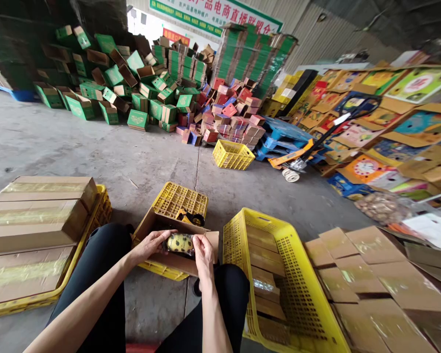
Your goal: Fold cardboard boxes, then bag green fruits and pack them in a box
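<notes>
Both hands hold a yellow, dark-spotted oblong item in clear plastic (180, 243) above an open cardboard box (150, 226). My left hand (155, 244) grips the wrapping at its left end, fingers closed. At the right end, my right hand (204, 252) pinches the plastic. The kind of item inside cannot be made out for sure. The box rests between my knees on a yellow crate (161, 269), and its inside is mostly hidden by my hands. Just behind the box, a yellow and black tape dispenser (191, 217) lies on an upturned yellow crate (180, 197).
A yellow crate (290, 255) with several cardboard boxes stands to my right, beside a stack of taped cartons (382, 274). Taped boxes (33, 215) fill another crate at left. Farther off are green boxes (135, 105), a small yellow crate (233, 155) and a pallet jack (297, 159).
</notes>
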Tool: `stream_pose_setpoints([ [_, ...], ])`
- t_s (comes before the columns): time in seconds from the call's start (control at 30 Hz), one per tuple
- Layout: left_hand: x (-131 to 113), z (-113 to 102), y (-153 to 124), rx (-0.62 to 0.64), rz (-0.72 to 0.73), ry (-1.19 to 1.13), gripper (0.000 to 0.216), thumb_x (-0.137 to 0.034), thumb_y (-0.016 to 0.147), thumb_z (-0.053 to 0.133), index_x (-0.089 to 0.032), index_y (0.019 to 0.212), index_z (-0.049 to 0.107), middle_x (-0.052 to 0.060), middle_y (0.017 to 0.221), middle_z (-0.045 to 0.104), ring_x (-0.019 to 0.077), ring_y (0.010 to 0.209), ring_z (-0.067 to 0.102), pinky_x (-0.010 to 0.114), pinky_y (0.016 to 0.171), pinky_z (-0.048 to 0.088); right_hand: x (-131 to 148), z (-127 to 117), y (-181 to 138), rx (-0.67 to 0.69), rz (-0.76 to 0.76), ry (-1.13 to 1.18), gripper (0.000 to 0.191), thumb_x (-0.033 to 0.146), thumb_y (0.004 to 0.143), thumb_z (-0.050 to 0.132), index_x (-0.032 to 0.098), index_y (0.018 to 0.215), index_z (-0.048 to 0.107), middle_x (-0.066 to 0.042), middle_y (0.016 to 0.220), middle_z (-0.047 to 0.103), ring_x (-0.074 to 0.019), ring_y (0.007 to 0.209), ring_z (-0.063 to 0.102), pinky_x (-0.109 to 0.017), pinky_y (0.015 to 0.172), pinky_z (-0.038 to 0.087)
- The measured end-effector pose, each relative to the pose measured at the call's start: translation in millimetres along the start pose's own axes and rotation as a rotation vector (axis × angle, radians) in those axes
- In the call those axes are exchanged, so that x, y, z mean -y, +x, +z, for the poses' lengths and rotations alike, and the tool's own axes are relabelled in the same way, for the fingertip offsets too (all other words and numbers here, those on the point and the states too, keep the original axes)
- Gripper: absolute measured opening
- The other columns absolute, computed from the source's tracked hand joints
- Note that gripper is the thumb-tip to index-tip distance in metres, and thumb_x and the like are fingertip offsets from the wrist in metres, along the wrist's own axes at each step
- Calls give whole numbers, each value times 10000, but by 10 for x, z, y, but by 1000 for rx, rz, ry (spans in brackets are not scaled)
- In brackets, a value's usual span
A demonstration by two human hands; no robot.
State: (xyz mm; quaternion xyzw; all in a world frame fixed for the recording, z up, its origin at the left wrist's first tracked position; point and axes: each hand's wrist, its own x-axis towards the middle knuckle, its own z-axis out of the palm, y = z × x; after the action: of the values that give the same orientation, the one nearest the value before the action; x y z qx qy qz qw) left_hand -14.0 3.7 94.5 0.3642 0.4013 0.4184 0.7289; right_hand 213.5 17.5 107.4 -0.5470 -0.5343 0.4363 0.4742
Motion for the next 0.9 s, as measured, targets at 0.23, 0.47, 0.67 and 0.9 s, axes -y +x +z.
stream_pose_setpoints([
  [0.23, -6, 4, 14, -45, 9, 15, 759, -685, 884, 691, -181, 1448, 632, 136, 1159, 777, 218, 863, 731, 298, 725, 597, -41, 51, 10, -12, 20, 60, 483, 694, 834, 685, 214, 874, 719, -30, 786, 691, -203, 732, 609, -285, 674, 489],
  [0.47, 10, -18, 26, -35, 9, 13, 768, -707, 868, 693, -187, 1431, 641, 121, 1133, 779, 233, 897, 745, 302, 751, 573, -71, 57, 25, -11, 89, 86, 511, 724, 800, 700, 224, 900, 725, -50, 841, 727, -232, 779, 658, -301, 678, 518],
  [0.67, 8, -14, 31, -6, 127, 23, 739, -464, 709, 936, -194, 1343, 669, 104, 1242, 740, 255, 1052, 697, 314, 862, 534, -12, 36, 15, 7, 109, 87, 485, 702, 809, 716, 236, 943, 733, -59, 911, 765, -261, 891, 708, -326, 784, 564],
  [0.9, 82, -59, 83, -16, 197, 46, 646, -364, 650, 980, -192, 1196, 681, 57, 1074, 743, 223, 951, 679, 353, 901, 505, 58, 57, -22, 118, 84, 217, 606, 571, 771, 832, 281, 1285, 697, -85, 1329, 724, -296, 1277, 651, -424, 1092, 508],
])
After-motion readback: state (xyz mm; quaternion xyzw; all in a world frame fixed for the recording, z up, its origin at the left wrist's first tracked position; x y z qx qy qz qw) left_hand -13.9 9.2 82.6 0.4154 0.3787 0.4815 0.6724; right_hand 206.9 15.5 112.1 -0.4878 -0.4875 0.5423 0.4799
